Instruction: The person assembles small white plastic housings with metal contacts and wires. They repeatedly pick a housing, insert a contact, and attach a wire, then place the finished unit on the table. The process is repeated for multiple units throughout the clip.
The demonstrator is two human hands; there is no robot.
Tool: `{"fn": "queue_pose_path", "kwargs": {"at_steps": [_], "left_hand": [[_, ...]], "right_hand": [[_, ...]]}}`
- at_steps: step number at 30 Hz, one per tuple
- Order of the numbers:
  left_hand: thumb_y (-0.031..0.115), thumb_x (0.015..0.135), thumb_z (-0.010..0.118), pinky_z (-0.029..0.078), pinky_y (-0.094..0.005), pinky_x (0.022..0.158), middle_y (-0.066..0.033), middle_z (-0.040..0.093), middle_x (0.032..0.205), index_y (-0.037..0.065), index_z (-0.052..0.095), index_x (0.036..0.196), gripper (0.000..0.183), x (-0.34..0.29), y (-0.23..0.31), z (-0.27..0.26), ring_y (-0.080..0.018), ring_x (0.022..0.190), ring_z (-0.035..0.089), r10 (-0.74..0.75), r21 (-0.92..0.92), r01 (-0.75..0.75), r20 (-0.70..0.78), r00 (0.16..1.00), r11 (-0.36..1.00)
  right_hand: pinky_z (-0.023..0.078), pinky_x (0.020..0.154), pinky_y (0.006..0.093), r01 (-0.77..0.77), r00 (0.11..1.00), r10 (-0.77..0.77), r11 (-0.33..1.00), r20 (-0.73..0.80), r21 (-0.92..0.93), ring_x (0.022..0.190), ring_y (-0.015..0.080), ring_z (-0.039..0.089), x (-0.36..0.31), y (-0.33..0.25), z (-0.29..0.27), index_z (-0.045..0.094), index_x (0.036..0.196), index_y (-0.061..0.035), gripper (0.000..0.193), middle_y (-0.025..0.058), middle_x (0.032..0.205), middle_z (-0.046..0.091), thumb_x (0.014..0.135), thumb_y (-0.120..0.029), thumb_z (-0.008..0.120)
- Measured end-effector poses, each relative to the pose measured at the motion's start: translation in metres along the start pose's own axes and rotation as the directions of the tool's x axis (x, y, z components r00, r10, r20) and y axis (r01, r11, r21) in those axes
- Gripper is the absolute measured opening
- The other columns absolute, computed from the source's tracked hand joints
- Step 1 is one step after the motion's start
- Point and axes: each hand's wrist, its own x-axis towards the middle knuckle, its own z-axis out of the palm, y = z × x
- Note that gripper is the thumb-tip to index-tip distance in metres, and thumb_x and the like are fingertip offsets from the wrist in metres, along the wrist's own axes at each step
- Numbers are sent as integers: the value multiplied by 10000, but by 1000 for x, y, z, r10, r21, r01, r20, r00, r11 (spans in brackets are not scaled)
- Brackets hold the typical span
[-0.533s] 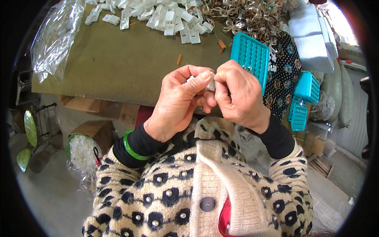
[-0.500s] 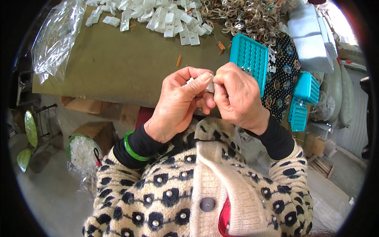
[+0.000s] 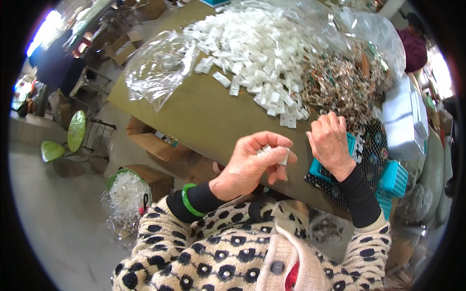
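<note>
My left hand [image 3: 257, 162] is closed around small white plastic pieces [image 3: 284, 156], their edges showing between thumb and fingers. How many it holds is hidden. To the right, my right hand [image 3: 332, 143] is over a teal ridged tray [image 3: 350, 141], palm down, its thumb apart from the bent fingers. Its fingertips reach the near edge of a tangled heap of small brown and clear pieces [image 3: 340, 82]; nothing shows in them. Left of that heap spreads a large pile of flat white plastic pieces [image 3: 257, 48], a few lying loose at its near edge.
Clear plastic film [image 3: 160, 68] lies on the olive table [image 3: 208, 121]. Stacked pale sheets [image 3: 405, 114] stand at the right, above more teal trays [image 3: 392, 179]. Dark patterned cloth [image 3: 376, 145] lies under the tray. At lower left are a bag of clear pieces [image 3: 128, 191] and a green chair [image 3: 76, 131].
My right hand has left my left hand and moved right, over the tray to the tangled heap. My left hand keeps its white pieces. The view has shifted, showing more of the table.
</note>
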Motion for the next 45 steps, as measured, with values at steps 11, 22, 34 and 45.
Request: {"fn": "queue_pose_path", "kwargs": {"at_steps": [11,22,34,45], "left_hand": [[236,838,736,532,-305,713,-93,674,1154,87,692,1127,329,46,184,-113,-182,935,679,751,956,-88,275,600,-280],[78,909,674,539,-224,607,-58,720,926,14,715,1027,140,42,59,-69,-96,778,668,534,743,-388,49,844,546],[57,914,677,557,-265,584,-139,709,966,-37,591,1145,264,42,-29,12,-191,790,709,182,-178,-175,24,983,968],[50,927,654,551,-268,584,-125,705,887,-37,639,1095,189,48,-28,2,-170,735,691,196,34,-195,2,981,980]], "right_hand": [[381,780,420,-26,999,30,994,38,-104,886,259,549,13,5,21,608,725,-80,55,95,791,602,688,-85,648],[469,590,247,-321,841,456,-12,291,947,661,91,617,18,19,-19,686,881,-2,139,27,763,688,903,-139,686],[524,670,245,-11,761,476,-669,441,743,776,119,637,0,-46,-29,666,1082,16,185,52,906,680,923,-79,669],[505,707,244,-77,776,511,-505,370,860,789,106,604,-10,-49,-21,667,1096,28,208,72,920,674,905,-52,681]]}}
